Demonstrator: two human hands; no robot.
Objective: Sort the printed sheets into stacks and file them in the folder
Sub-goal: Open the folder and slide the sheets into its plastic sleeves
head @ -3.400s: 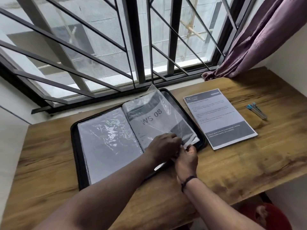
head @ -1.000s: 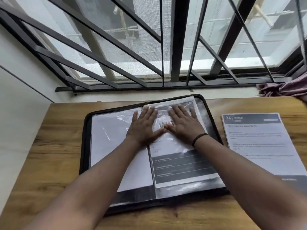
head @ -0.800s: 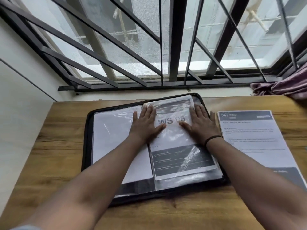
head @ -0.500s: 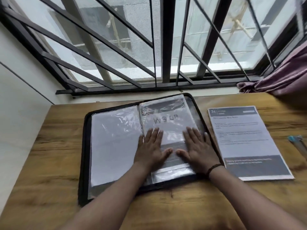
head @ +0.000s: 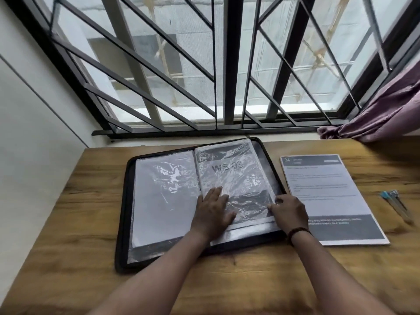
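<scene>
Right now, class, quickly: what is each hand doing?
Left hand: open, fingers flat on the plastic sleeve in the folder.
Right hand: fingers curled at the sleeve's right edge; whether it pinches it cannot be told.

**Desk by the barred window**

I'm at a wooden desk (head: 68,235), brown grain with dark knots, pushed up against the far wall. Big window (head: 227,64) fills the far side: dark metal frame, dark grille (head: 145,94) of vertical and diagonal bars in front of the glass. Flat grey daylight coming in, pale building wall outside. Plain white wall (head: 29,133) on my left, one thin seam running diagonally across it. Purple curtain (head: 381,110) bunched far right, its hem lying on the sill.
</scene>
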